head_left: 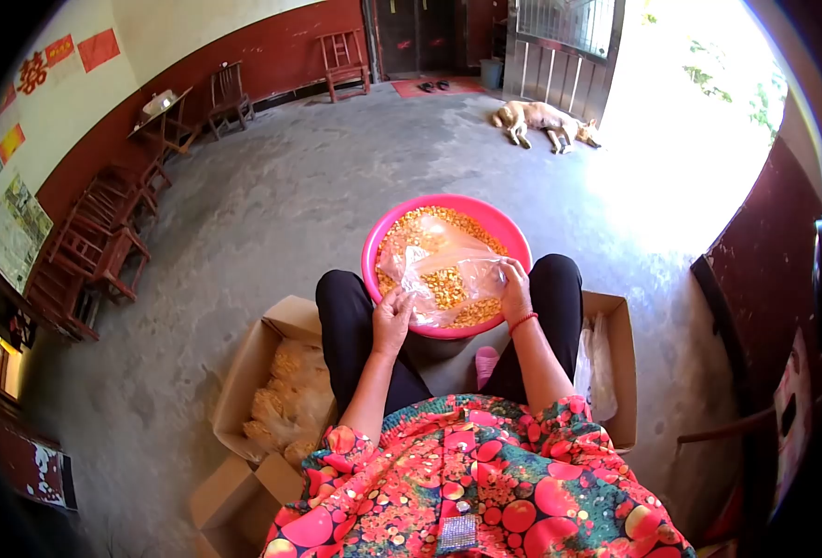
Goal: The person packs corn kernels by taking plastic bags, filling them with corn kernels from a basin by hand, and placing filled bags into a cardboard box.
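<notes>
A pink basin [516, 232] full of yellow corn kernels [448, 288] stands between my knees. Over the kernels spreads a clear plastic bag [439, 251], its mouth facing me. My left hand [392, 319] pinches the near left edge of the bag. On the other side, my right hand [516, 290], with a red band at the wrist, grips the bag's right edge. Kernels show through and beneath the thin plastic; whether some lie inside the bag I cannot tell.
Left of my legs, a cardboard box [242, 381] holds filled plastic bags [285, 400]. Another box [623, 372] at my right contains flat clear bags [602, 372]. A dog [546, 123] lies near the open doorway. Wooden chairs [104, 246] line the left wall.
</notes>
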The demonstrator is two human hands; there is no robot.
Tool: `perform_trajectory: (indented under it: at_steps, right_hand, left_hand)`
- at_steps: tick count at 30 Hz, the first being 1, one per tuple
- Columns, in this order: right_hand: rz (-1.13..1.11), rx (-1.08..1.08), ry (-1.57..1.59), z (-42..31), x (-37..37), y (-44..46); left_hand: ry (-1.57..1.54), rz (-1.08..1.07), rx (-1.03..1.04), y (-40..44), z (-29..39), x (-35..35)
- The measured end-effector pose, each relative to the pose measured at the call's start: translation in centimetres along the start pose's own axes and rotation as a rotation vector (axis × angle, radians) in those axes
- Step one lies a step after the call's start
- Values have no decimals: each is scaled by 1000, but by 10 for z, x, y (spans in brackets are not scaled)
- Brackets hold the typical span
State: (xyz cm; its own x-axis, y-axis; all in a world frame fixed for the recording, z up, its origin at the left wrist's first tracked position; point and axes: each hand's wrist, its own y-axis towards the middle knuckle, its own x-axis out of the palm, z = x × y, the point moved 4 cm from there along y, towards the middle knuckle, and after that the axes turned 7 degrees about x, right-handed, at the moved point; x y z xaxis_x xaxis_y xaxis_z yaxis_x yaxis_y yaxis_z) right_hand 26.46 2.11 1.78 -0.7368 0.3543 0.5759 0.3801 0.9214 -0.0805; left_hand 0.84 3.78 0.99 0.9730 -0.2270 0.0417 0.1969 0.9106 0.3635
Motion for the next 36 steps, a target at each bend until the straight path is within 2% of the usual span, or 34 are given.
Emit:
perform_trajectory:
  at_steps: [2,3,5,6,8,9,12,16,19,24,28,31,33,36]
  right_hand:
    - [-42,-70,-186,-2,4,-2]
    - [-40,-71,-171,-3,8,-3]
    - [-19,-69,-99,-7,13,-11]
    - [-14,-66,-94,-6,12,-12]
    - [-191,-6,-427,-3,18,-12]
    - [-187,-5,-422,-4,21,-15]
    - [-377,123,-533,2,34,-23]
    - [-412,202,-537,2,36,-28]
    - [-445,242,-505,2,39,-31]
    - [-516,344,-469,7,41,-34]
    - [-575,340,-574,6,40,-35]
    - [-609,344,-597,5,43,-37]
    - [-622,314,-676,5,45,-38]
    - [-511,251,-626,4,42,-37]
  left_hand:
    - [-39,61,-20,-3,12,1]
    - [-26,53,-17,-1,18,1]
    - [-279,20,-110,-5,26,7]
    - [-273,16,-115,-7,35,10]
    - [-452,-36,-163,-9,45,20]
    - [-448,-41,-166,-10,45,22]
    - [-422,-79,-204,-12,38,23]
    - [-427,-80,-179,-12,36,20]
    - [-317,-27,-114,-10,44,23]
    - [-415,-30,-311,-5,42,28]
    - [-279,-35,-347,0,40,36]
    - [-281,-15,-295,9,26,40]
    - [-419,-7,-235,11,20,47]
    - [-339,-55,-294,5,14,51]
